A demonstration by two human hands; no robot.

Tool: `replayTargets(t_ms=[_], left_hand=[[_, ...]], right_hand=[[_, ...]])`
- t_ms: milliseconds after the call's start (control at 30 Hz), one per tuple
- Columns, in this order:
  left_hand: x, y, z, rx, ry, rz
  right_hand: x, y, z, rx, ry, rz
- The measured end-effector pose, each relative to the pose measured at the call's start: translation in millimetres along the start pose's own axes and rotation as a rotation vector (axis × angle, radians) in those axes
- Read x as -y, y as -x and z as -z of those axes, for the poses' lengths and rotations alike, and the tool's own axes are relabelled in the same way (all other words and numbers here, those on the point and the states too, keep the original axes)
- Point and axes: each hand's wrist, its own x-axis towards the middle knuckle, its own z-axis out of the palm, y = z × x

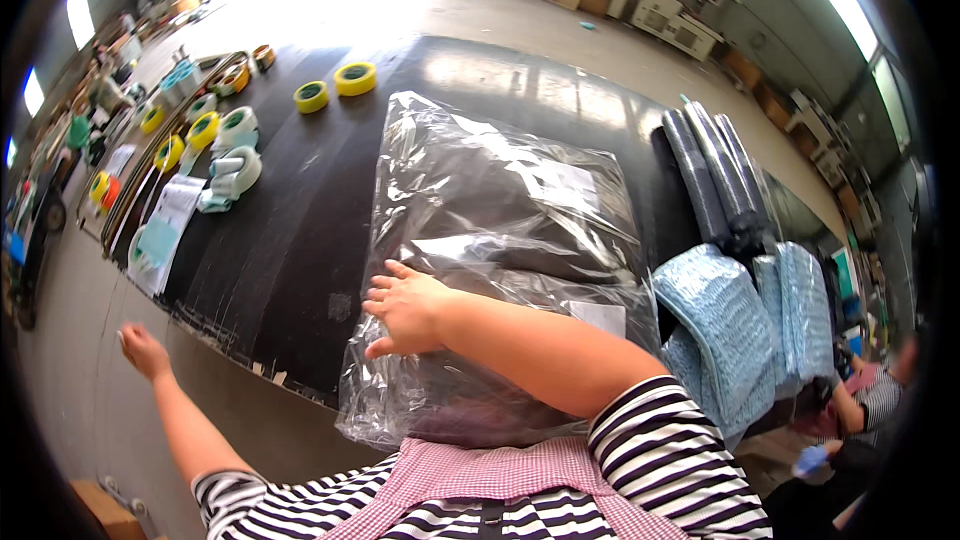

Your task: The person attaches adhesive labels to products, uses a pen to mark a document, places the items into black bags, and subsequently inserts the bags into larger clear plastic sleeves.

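Observation:
A large clear plastic bag (430, 395) with dark folded contents lies across the black table in front of me. My right hand (405, 310) rests on the bag's left part with its fingers spread, and my forearm crosses over it. Pale labels show at the upper right and near my right forearm. Off the table's left edge, my left hand (147, 351) hangs over the floor with its fingers curled. A tiny pale spot shows at its fingertips; what it holds, if anything, is too small to name.
Yellow tape rolls (355, 79) and white tape rolls (236, 172) sit on the table's left side, near a paper sheet (170, 220). Dark plastic-wrapped rolls (712, 170) and folded light-blue quilted bundles (715, 310) lie at the right. A person (865, 400) is at the far right.

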Motion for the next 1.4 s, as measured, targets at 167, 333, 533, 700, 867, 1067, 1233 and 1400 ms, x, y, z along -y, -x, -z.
replayTargets(t_ms=[167,333,533,700,867,1067,1233,1400], left_hand=[[-2.1,102.4,88.2,1.108,-0.128,0.273],[-162.5,49.0,141.5,0.881,0.190,-0.025],[-492.8,87.5,238.9,0.857,0.930,-1.136],[-497.6,136.0,165.3,1.136,0.622,-0.765],[-507.9,106.4,174.8,1.297,0.459,-0.799],[-651.5,68.2,171.9,0.930,0.510,-0.818],[-672.5,101.7,113.1,0.842,0.370,-0.666],[-677.4,96.5,97.4,0.884,0.366,-0.628]], right_hand=[[4.3,168.1,13.4,-0.626,-0.296,-0.021],[-34.5,311.0,-84.1,-0.752,-0.368,-0.721],[-61.7,279.1,-129.3,-0.591,-0.302,-0.883],[-90.2,276.3,-168.9,-0.782,-0.678,-0.991],[-112.7,287.1,-144.3,-0.512,-0.803,-0.972],[-210.8,220.6,-48.8,-0.658,-0.224,-0.859],[-234.4,168.8,-82.2,-0.634,-0.234,-0.988],[-246.4,156.5,-79.0,-0.667,-0.248,-0.964]])
